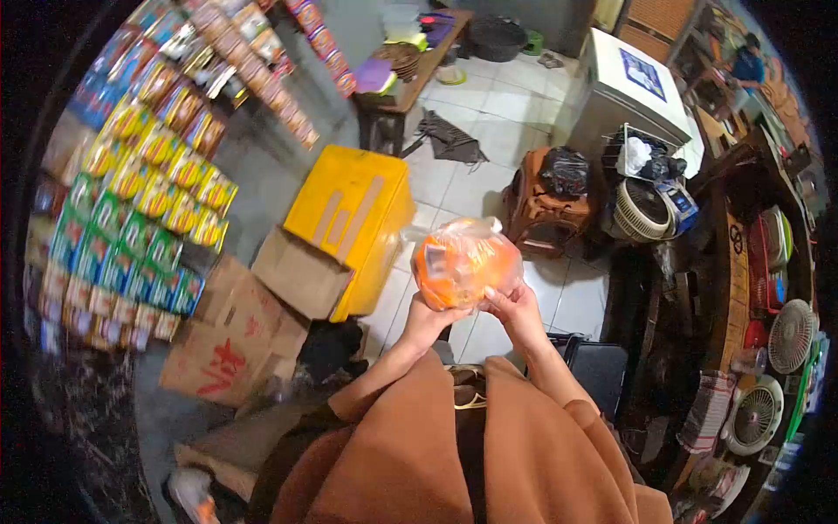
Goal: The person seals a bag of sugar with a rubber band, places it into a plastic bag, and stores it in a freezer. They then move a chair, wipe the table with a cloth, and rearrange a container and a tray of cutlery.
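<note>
A clear plastic bag with something bright orange inside [467, 265] is held up in front of my body, above the tiled floor. Under its lower left side, my left hand [429, 318] supports it, the fingers mostly hidden behind the bag. My right hand [517, 313] grips the lower right edge, thumb pressed on the plastic. What the orange contents are, I cannot make out through the shiny wrap.
A yellow box [349, 223] and open cardboard cartons [231, 341] stand at left, below hanging sachets [131, 210]. Ahead right are a brown bag [546, 210], a white fan [644, 210] and a white chest [628, 87]. A dark cloth [449, 138] lies on the floor.
</note>
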{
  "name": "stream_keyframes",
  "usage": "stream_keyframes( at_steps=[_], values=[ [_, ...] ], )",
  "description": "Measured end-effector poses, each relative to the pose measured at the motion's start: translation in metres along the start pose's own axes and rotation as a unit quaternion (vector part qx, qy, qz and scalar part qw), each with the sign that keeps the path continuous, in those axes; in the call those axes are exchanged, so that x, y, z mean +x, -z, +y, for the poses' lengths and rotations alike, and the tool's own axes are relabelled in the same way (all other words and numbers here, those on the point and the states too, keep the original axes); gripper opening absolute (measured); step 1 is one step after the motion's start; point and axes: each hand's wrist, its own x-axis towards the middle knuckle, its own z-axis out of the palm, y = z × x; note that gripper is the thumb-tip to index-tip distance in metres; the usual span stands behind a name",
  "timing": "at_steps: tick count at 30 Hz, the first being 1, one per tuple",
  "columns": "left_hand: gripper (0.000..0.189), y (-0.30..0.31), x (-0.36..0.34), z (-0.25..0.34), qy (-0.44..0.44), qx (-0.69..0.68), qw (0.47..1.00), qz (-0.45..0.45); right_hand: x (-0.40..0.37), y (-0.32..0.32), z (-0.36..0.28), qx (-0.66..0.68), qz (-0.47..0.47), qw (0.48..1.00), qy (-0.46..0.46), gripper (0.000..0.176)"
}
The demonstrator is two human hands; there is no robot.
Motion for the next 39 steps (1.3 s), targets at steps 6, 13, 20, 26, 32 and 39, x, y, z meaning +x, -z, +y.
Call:
stream_keyframes(
  at_steps=[6,13,20,26,32,39],
  values=[
    [0.036,0.006,0.116,0.053,-0.004,0.027,0.997,-0.076,0.084,0.006,-0.049,0.007,0.105,0.993,0.050,0.030],
    [0.041,-0.019,0.246,0.063,0.023,0.040,0.981,-0.188,0.156,0.054,-0.108,0.026,0.194,0.975,0.101,0.023],
    [0.037,-0.081,0.359,0.068,0.127,-0.090,0.966,-0.208,0.214,0.121,-0.177,0.058,0.217,0.968,0.116,0.013],
    [0.033,-0.112,0.434,0.073,0.137,-0.038,0.970,-0.198,0.255,0.159,-0.212,0.095,0.231,0.959,0.132,0.011],
    [0.038,-0.121,0.504,0.086,0.174,-0.082,0.962,-0.194,0.313,0.204,-0.242,0.040,0.195,0.976,0.090,0.024],
    [0.037,-0.112,0.667,0.088,0.220,-0.079,0.950,-0.209,0.471,0.331,-0.295,-0.523,0.496,0.665,0.196,0.032]
  ],
)
